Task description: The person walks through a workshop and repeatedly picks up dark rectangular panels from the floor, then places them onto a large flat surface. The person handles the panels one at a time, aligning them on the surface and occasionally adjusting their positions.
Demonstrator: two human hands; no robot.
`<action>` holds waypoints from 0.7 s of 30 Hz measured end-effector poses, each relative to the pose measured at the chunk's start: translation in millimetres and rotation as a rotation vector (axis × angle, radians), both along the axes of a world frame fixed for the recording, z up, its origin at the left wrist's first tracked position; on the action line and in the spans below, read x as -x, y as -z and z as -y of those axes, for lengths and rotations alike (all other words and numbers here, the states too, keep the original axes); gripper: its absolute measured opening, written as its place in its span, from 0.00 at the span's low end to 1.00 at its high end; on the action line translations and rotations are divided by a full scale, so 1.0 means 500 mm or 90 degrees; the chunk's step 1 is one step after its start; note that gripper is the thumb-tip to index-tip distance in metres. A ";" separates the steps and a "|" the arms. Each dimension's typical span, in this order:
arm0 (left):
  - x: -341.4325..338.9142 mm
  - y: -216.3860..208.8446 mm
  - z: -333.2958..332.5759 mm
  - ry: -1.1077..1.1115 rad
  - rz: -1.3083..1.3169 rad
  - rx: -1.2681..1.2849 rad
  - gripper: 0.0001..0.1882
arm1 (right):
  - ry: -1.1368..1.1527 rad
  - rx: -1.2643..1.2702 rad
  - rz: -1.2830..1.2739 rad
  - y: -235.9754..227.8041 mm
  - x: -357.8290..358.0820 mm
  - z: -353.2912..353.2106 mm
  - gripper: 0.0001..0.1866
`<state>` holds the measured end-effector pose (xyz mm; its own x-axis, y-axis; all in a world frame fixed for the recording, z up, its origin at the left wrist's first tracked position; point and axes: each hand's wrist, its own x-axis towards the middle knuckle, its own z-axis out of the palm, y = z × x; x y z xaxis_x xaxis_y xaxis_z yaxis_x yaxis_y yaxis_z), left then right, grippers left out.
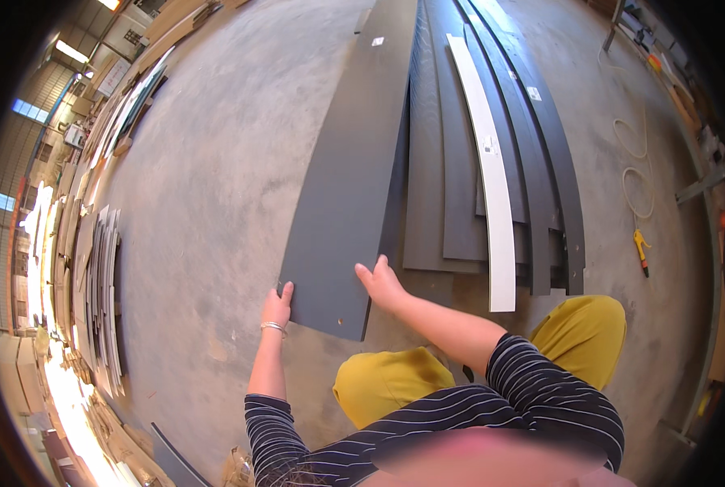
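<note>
A long dark grey board [338, 187] stretches away from me, its near end between my two hands. My left hand [277, 307] grips the left edge near the close corner, thumb on top and fingers hidden beneath. On the opposite edge, a little farther up, my right hand [381, 282] holds on in the same way, with its thumb raised over the face. A small hole shows near the board's close end, and a white label sits far up its face. To the right lie several dark panels [435, 203], with a narrow white strip [499, 235] across them.
Stacked boards [107, 292] line the left side of the concrete floor [208, 162]. On the right lies a yellow air blow gun [641, 247] with a coiled hose [638, 191], beside a metal frame [703, 183]. My bent knees, in yellow trousers, are close to the panels.
</note>
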<state>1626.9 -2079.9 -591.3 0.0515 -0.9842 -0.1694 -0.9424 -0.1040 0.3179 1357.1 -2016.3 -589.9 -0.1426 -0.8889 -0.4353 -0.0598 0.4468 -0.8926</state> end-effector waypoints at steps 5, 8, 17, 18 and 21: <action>-0.005 -0.089 0.035 -0.022 0.054 0.026 0.40 | 0.033 0.117 0.080 -0.010 0.008 0.052 0.27; -0.001 -0.091 0.043 -0.028 0.049 -0.008 0.40 | 0.062 0.143 0.197 -0.005 0.010 0.082 0.24; -0.040 0.014 0.014 -0.045 0.051 -0.014 0.41 | 0.057 0.071 0.096 0.092 -0.044 0.080 0.25; -0.049 0.011 0.021 -0.046 0.047 -0.008 0.41 | 0.058 0.116 0.108 0.100 -0.058 0.082 0.25; -0.077 0.000 0.022 -0.062 0.061 0.001 0.41 | 0.043 0.089 0.155 0.122 -0.091 0.078 0.24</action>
